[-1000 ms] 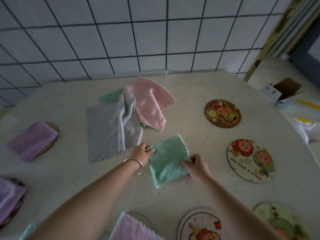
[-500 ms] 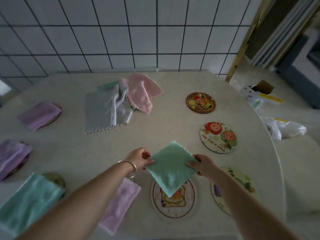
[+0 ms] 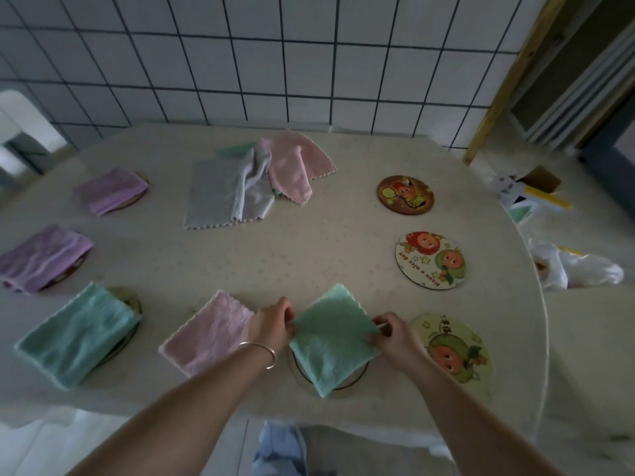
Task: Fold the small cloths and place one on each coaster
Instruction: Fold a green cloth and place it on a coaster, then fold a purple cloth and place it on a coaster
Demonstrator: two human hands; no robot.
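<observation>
Left hand (image 3: pixel 271 322) pinching; right hand (image 3: pixel 395 336) pinching; forearms extended.

wall (image 3: pixel 309 63): white tile, dark grout | table (image 3: pixel 309 262): beige, speckled | light: dim

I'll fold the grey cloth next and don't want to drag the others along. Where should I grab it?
Pinch the grey cloth at its flat scalloped near-left corner, coming from the near left. Its far right side is bunched against the pink cloth, so avoid that side.
</observation>
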